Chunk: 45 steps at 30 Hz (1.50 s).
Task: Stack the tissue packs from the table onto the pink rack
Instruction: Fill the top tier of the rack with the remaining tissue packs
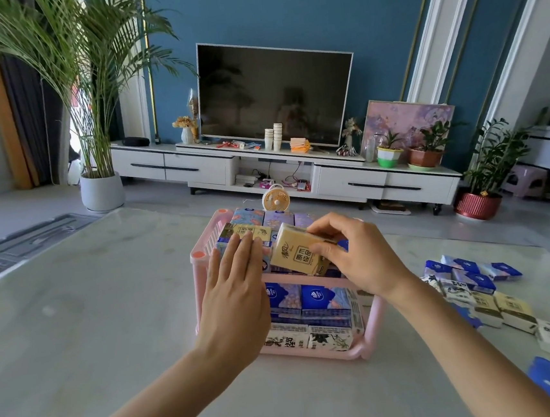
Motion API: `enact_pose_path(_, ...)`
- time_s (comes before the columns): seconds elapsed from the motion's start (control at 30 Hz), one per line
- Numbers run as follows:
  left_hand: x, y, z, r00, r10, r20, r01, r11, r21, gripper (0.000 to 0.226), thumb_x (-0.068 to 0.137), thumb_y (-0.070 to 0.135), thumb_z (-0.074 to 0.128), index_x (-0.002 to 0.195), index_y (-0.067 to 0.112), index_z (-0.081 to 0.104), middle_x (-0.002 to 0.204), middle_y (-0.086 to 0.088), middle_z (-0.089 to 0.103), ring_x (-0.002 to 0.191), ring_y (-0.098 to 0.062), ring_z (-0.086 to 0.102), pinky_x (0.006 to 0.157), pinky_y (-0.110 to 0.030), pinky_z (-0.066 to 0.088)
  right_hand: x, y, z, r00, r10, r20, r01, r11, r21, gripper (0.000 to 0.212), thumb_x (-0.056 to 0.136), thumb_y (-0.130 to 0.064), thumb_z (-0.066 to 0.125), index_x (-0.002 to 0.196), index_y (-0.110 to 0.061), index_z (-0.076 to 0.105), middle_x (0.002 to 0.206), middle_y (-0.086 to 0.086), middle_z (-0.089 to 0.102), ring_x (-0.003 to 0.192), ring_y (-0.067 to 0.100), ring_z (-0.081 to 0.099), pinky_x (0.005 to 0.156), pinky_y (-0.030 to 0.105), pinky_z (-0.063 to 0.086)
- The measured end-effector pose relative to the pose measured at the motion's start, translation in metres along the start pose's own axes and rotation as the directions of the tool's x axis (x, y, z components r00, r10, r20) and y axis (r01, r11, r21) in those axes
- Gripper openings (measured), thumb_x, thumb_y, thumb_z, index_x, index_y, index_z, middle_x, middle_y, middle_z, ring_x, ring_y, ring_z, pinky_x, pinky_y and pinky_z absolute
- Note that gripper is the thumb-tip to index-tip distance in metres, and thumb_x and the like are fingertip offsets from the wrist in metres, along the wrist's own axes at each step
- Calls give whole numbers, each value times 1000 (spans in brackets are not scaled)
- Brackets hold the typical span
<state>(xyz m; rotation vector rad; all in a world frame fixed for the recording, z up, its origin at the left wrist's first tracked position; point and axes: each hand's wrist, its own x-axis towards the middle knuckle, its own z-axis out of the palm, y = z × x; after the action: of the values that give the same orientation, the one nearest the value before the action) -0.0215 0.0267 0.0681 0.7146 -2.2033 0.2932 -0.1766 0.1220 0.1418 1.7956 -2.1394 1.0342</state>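
Note:
A pink two-level rack [371,347] stands mid-table, with tissue packs on both levels: blue and white ones [322,299] below, purple and yellow ones [278,219] on top. My right hand [355,256] grips a yellow tissue pack [299,253], tilted over the rack's top level near the front. My left hand [237,289] lies flat with straight fingers against the packs on the top level's left side. Several loose tissue packs [483,295] lie on the table to the right.
The pale marble table [108,308] spreads to the left of the rack. A small orange fan [276,202] stands behind the rack. Beyond the table are a TV cabinet [330,172] and potted plants [102,188].

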Motion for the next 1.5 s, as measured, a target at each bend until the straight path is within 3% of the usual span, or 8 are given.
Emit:
enact_pose_path(0.17,-1,0,2,1000,-1,-21,0,1000,-22,61,73,15,68,128,-2,49,129,-19,55,122,-39,49,96,-54,33,-5,-3,4,992,-57,113,71,990,-121,15,87,-20,63,101,-14,62,102,-1,66,85,-3,49,78,-11,17)
enact_pose_path(0.6,-1,-1,0,1000,11,16,-10,999,-33,69,66,15,77,127,-3,51,128,-19,55,121,-38,49,96,-53,36,-11,5,17,987,-161,-19,150,951,-269,21,79,-16,72,98,-12,69,84,9,61,77,19,52,70,17,35)
enact_pose_path(0.8,-1,-2,-2,1000,22,12,-20,990,-140,55,91,29,29,141,5,23,146,-11,28,138,-20,15,113,-35,4,-12,0,8,988,-151,-24,144,972,-186,26,89,-24,59,113,-16,65,124,-6,57,113,12,46,97,25,25)
enact_pose_path(0.93,2,7,-6,997,77,9,-72,967,-244,52,99,37,10,143,10,20,148,-6,21,141,-14,-1,114,-30,1,-13,12,-40,978,84,-193,-58,988,140,28,95,-18,47,122,-18,56,113,-17,54,101,-6,47,85,0,31)
enact_pose_path(1.13,2,59,-13,969,241,-48,-241,887,-393,47,94,23,29,139,11,29,147,-7,34,139,-17,21,113,-37,9,-38,87,-92,844,442,-304,-357,886,297,15,93,-15,50,107,-20,55,104,9,64,87,20,60,85,39,49)
enact_pose_path(1.3,-29,128,15,737,673,-61,-625,645,-440,50,81,17,44,130,14,46,137,-6,49,131,-19,42,107,-39,34,-91,154,-114,623,756,-201,-678,650,343,16,91,-2,47,99,-3,61,86,11,61,61,14,51,53,16,44)
enact_pose_path(1.4,-41,155,53,690,723,25,-643,628,-439,50,76,19,45,124,14,55,132,-6,56,124,-19,50,104,-39,37,-115,187,-110,569,809,-144,-770,586,251,23,89,-1,49,72,-12,59,79,8,60,70,21,52,66,29,45)
enact_pose_path(1.5,-42,173,86,740,657,144,-522,696,-494,49,75,19,41,119,15,61,128,-4,59,120,-18,54,100,-38,43,-120,210,-95,588,798,-131,-791,602,110,18,87,-3,50,85,-16,62,95,0,63,98,21,56,87,32,45)
